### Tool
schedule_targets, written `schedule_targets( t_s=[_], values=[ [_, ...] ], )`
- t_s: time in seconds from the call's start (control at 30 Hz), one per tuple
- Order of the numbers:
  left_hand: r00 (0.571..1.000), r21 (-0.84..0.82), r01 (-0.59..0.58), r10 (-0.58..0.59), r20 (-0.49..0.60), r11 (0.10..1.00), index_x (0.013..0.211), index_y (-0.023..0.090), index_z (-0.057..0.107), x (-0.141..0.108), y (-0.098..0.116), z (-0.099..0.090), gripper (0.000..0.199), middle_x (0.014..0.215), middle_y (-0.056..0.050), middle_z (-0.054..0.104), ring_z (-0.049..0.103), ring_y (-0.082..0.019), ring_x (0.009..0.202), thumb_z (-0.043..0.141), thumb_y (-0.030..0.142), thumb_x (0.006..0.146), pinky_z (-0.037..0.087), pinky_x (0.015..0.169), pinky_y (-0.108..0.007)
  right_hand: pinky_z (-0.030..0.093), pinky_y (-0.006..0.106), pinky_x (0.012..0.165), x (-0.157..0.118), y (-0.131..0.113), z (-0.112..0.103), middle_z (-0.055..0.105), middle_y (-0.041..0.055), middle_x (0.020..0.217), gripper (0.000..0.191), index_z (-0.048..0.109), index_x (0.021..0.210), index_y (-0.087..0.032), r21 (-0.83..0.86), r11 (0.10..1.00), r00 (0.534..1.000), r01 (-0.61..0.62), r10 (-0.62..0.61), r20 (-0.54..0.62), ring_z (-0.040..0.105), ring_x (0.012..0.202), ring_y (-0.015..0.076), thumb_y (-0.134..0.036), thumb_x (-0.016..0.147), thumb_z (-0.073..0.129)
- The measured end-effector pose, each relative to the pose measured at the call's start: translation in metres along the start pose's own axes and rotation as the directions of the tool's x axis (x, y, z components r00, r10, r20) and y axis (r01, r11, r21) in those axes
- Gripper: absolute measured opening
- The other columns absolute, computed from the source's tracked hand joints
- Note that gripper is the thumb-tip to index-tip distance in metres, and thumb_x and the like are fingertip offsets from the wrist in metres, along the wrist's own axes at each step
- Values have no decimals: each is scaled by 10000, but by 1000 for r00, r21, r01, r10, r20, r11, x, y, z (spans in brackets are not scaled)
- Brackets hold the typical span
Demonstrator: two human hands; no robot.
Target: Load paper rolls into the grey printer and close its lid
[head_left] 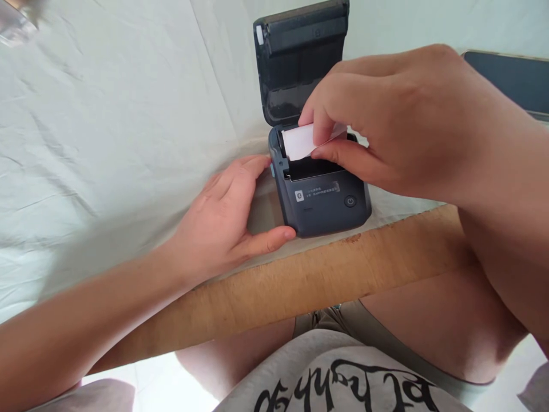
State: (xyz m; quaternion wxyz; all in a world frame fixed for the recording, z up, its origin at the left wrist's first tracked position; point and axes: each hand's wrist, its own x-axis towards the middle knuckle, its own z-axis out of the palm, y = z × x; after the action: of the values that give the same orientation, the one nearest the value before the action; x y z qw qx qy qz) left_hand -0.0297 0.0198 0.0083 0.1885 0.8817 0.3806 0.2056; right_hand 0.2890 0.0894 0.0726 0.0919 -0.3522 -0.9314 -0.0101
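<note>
A small dark label printer (319,209) lies on the pale cloth with its lid (300,63) raised. Its front carries a round power button and a Bluetooth sticker. My right hand (386,114) pinches the white paper roll (298,142) between thumb and fingers, at the mouth of the printer's compartment. Part of the roll and the compartment's right side are hidden behind that hand. My left hand (231,212) rests at the printer's left side, thumb at the front corner and fingertips by the blue side latch, fingers spread around the body.
A dark phone (510,80) lies at the upper right, partly behind my right wrist. The wooden table edge (300,274) runs just in front of the printer, above my lap. A blurred shiny object (17,23) shows in the top left corner. Wrinkled pale cloth (107,114) covers the table.
</note>
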Motion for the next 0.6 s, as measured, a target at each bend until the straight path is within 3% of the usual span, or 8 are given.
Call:
schedule_targets(
  t_s=[0.1, 0.23, 0.33, 0.43, 0.53, 0.6],
  values=[
    [999, -3, 23, -23, 23, 1000, 1924, 368, 458, 0, 1, -1, 847, 1902, -124, 712, 748, -420, 1744, 542, 923, 1290, 682, 1444, -652, 507, 383, 845, 1, 0, 2, 859, -9, 1312, 279, 754, 1301, -275, -5, 1000, 1000, -1, 1, -17, 750, 1042, 188, -306, 1261, 480],
    [999, -23, 26, -25, 49, 999, 1902, 318, 468, 1, 0, -3, 853, 1922, -171, 696, 730, -454, 1761, 621, 879, 1279, 664, 1457, -673, 594, 369, 887, -6, 0, -1, 884, -9, 1308, 283, 808, 1252, -279, 16, 1000, 998, 9, -8, -63, 778, 1069, 186, -388, 1264, 548],
    [1000, -48, 17, -16, 27, 999, 1908, 283, 444, 1, 0, 0, 894, 1920, -211, 694, 747, -472, 1745, 664, 866, 1268, 670, 1444, -691, 644, 386, 949, -17, -7, -4, 899, -25, 1275, 216, 822, 1244, -301, 80, 997, 991, 18, -8, -133, 808, 1085, 182, -280, 1231, 607],
    [999, -87, -25, 21, -41, 996, 1966, 286, 361, 2, -2, 4, 947, 1927, -223, 678, 768, -472, 1723, 684, 838, 1267, 685, 1424, -696, 665, 388, 960, -28, -16, -1, 871, -48, 1130, 204, 729, 1123, -277, 153, 979, 967, 134, -96, -237, 794, 966, 149, -183, 1230, 583],
    [988, -53, -144, 140, -62, 988, 1957, 339, 464, 0, -4, 7, 877, 1892, -221, 689, 762, -485, 1710, 701, 823, 1265, 702, 1373, -736, 668, 394, 966, -37, -19, 5, 876, -47, 1112, 232, 669, 1069, -257, 169, 952, 935, 253, -196, -294, 786, 905, 121, -243, 1298, 634],
    [983, -2, -175, 174, -53, 985, 1917, 413, 581, -1, -4, 9, 830, 1904, -217, 662, 738, -516, 1718, 751, 841, 1227, 703, 1346, -784, 660, 435, 1032, -42, -19, 6, 903, -47, 1206, 196, 701, 1126, -263, 200, 940, 936, 277, -217, -278, 854, 1014, 132, -294, 1317, 670]
  ],
)
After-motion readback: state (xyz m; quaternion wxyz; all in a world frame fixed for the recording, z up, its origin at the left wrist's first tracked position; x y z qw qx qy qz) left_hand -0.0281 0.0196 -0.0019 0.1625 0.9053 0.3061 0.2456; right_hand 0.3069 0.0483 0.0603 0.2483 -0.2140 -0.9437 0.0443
